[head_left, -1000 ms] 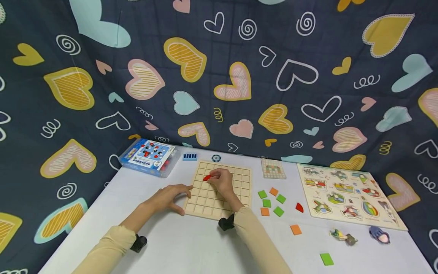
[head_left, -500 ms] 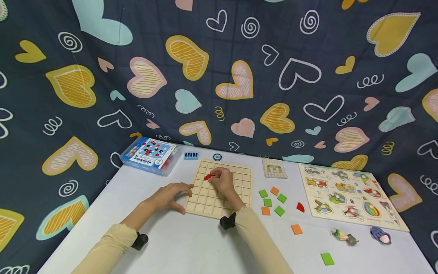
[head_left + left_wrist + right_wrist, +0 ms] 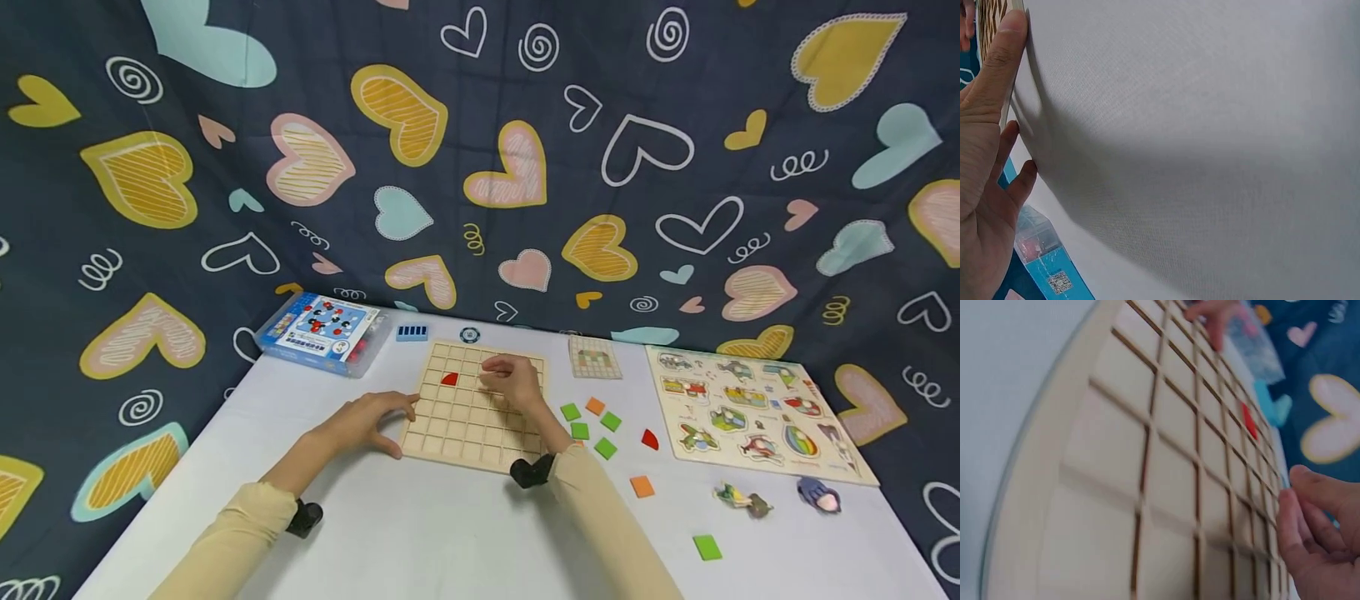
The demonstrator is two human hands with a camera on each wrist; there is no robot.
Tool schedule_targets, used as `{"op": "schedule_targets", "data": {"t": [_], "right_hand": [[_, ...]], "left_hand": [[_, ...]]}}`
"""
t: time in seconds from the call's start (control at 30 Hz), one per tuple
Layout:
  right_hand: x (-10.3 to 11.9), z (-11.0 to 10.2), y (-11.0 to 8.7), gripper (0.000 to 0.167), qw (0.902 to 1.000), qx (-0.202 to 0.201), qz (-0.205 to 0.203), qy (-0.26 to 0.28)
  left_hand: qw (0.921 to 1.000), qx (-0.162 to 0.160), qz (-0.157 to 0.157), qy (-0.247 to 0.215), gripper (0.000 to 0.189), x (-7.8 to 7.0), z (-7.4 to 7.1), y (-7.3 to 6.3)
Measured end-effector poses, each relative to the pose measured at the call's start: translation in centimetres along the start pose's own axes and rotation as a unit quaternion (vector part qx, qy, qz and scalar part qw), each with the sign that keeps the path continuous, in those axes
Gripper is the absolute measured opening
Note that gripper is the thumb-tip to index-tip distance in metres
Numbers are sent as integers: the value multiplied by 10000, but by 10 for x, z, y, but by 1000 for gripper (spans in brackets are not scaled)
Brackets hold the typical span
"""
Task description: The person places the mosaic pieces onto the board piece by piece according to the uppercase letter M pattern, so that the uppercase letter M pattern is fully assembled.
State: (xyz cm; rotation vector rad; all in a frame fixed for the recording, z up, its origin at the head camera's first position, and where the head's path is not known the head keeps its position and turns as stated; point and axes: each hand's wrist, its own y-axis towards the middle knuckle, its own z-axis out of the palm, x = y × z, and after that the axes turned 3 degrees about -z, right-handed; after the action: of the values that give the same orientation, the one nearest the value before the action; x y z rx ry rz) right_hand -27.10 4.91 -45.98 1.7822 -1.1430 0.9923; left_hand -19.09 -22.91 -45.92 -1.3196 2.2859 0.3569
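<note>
A wooden grid board lies on the table, its square cells divided by thin ridges. One red quarter-circle tile sits in a cell toward its upper left. My left hand rests at the board's left edge, thumb and fingers spread along it; the left wrist view shows the thumb touching the rim. Above the board's right half is my right hand, apart from the red tile. Its fingers are loosely bent, and nothing shows between thumb and fingertips in the right wrist view.
Right of the board lie several green tiles, orange tiles and another red quarter-circle. A pattern card, a picture puzzle board and small figures are farther right. A boxed molecule set stands back left.
My right hand has let go of the red quarter-circle tile, which stays in its cell, and has moved right across the board. My left hand keeps its place at the board's edge.
</note>
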Motion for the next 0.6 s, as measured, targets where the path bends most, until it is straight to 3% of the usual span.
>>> {"op": "schedule_targets", "data": {"t": [0.2,0.33,0.6], "right_hand": [[-9,-51,-18,26,9990,222,246,304],[-23,-80,-30,29,9974,74,454,556],[-40,-128,-53,30,9959,-189,846,277]], "left_hand": [[10000,40,-19,38,47,1,-1,2],[10000,44,-66,24,47,0,-2,2],[10000,42,-28,22,47,0,0,3]]}}
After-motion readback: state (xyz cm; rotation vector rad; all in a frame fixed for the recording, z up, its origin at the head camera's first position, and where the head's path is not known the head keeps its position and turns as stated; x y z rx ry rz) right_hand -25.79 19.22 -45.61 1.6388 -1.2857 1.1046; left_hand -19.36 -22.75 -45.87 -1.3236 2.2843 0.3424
